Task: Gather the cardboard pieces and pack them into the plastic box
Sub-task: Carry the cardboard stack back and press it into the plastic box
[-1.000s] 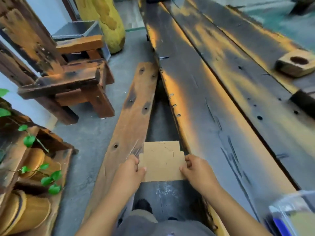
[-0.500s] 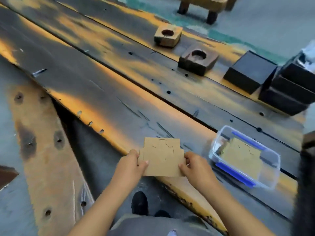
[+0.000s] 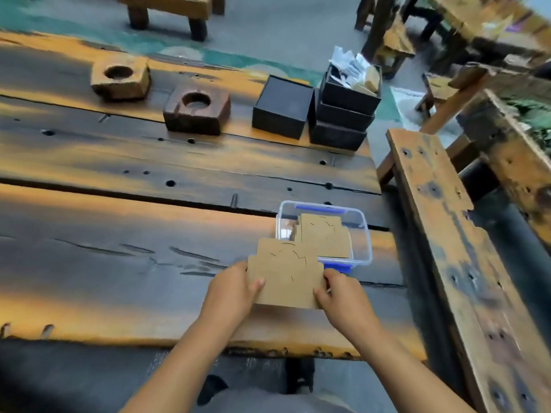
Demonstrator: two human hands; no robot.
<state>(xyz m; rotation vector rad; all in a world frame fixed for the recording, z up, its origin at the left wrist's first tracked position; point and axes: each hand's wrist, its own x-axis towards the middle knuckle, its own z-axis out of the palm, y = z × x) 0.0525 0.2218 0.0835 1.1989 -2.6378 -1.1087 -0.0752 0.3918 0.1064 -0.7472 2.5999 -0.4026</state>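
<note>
A flat brown cardboard piece [image 3: 286, 275] with stepped corners and thin cut lines is held above the dark wooden table [image 3: 119, 263]. My left hand [image 3: 231, 293] grips its left edge and my right hand [image 3: 343, 296] grips its right edge. Just beyond it stands a clear plastic box [image 3: 365, 231] with blue clips, open at the top. Another cardboard piece [image 3: 325, 236] lies inside that box. The held piece overlaps the box's near left corner in view.
Two wooden blocks with round holes [image 3: 120, 76] [image 3: 196, 110] sit at the back of the table. A black box [image 3: 281, 107] and a stack of black boxes [image 3: 344, 114] holding papers stand at the back right. A wooden bench [image 3: 441, 234] runs along the right.
The view has swung from the left end of the table to the right. Both hands carried the cardboard piece rightward until it reached the plastic box's near edge.
</note>
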